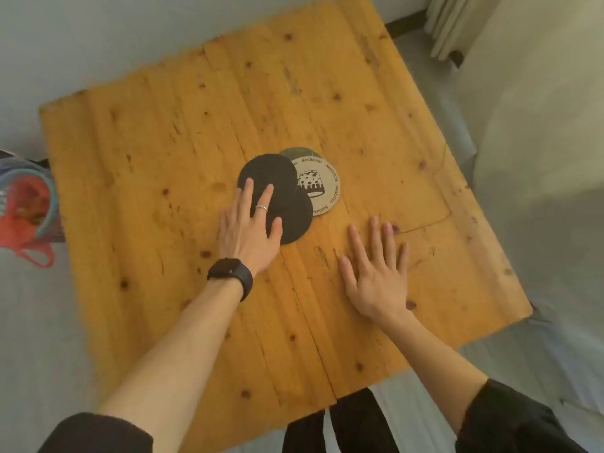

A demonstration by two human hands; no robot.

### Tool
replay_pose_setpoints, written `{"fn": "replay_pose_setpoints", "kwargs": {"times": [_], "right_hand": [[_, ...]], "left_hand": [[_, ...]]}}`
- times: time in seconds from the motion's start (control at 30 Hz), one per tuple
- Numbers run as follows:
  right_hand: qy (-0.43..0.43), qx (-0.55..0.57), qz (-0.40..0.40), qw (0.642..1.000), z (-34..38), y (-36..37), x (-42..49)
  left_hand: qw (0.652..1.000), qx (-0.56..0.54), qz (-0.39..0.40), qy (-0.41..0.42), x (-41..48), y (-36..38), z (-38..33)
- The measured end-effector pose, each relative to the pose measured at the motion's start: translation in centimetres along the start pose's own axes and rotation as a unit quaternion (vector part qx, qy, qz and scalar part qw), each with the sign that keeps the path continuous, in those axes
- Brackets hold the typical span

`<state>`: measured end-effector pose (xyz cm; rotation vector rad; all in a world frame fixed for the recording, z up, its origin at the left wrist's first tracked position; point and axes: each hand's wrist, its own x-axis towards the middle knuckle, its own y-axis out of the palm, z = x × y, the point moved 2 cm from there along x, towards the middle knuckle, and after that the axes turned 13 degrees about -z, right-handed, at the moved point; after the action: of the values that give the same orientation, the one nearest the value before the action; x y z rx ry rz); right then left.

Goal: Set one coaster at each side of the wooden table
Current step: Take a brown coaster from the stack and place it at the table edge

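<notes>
Coasters (295, 188) lie overlapped mid-counter (163, 142). Left hand (250, 228) presses spread fingers (248, 191) flat on the black ones; right hand (376, 273) rests splayed beside them, holding nothing. Sliding one risks dragging the whole stack, since they overlap.

The room is lit softly and evenly, rather dim, with a warm cast that turns the tabletop (163, 142) deep orange. No hard shadows fall; only a faint, diffuse darkening sits under the left grip (250, 230) and the right grip (376, 273). There is no glare on the wood. The whole view is slightly soft, with fine grain and knots smeared. The wide lens bends the tabletop's edges outward, and the corners blur most: the curtain (457, 24) far beyond the right grip and the red bag (29, 204) well left of the left grip are smudged.
</notes>
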<state>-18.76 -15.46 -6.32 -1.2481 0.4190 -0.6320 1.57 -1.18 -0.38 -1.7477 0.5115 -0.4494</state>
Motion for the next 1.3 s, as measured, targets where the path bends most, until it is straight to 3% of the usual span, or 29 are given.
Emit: {"fn": "replay_pose_setpoints", "kwargs": {"times": [0.17,0.37,0.6,0.77,0.83,0.9,0.97,1.0,1.07,1.13,1.2,1.3], "right_hand": [[-0.010,-0.033,-0.002,0.999,0.0,0.5,0.5],[0.004,-0.031,0.063,0.998,-0.2,0.1,0.5],[0.020,-0.021,0.130,0.991,-0.2,-0.5,1.0],[0.024,-0.030,0.191,0.981,0.5,-1.7,1.5],[0.031,-0.016,0.200,0.979,0.9,-2.9,1.8],[0.069,0.056,0.177,0.980,1.4,-4.6,2.2],[0.168,0.209,0.149,0.952,1.8,-6.5,2.4],[0.230,0.297,0.139,0.916,1.9,-7.3,2.2],[0.346,0.447,0.147,0.811,2.3,-8.5,1.2],[0.420,0.524,0.188,0.717,2.7,-9.4,-0.3],[0.440,0.525,0.217,0.695,2.6,-9.6,-2.1],[0.416,0.479,0.236,0.736,2.3,-8.7,-4.8]], "left_hand": [[0.999,0.026,-0.003,0.048,2.3,0.9,0.9],[0.993,0.053,-0.004,0.103,3.0,0.4,0.5],[0.998,0.015,-0.012,0.063,4.7,-2.5,0.5],[0.965,-0.172,-0.179,-0.079,2.4,-6.8,-1.2],[0.933,-0.293,-0.145,-0.151,0.5,-7.0,-2.0],[0.865,-0.441,-0.054,-0.233,-1.7,-6.3,-2.5],[0.777,-0.547,0.017,-0.311,-4.3,-5.2,-2.9],[0.759,-0.557,0.033,-0.335,-5.6,-4.7,-3.0],[0.745,-0.551,0.053,-0.373,-8.4,-3.5,-3.2],[0.729,-0.544,0.071,-0.409,-11.1,-2.4,-3.2],[0.716,-0.533,0.095,-0.441,-13.5,-1.5,-3.1],[0.723,-0.509,0.140,-0.446,-17.0,-0.6,-3.0]]}}
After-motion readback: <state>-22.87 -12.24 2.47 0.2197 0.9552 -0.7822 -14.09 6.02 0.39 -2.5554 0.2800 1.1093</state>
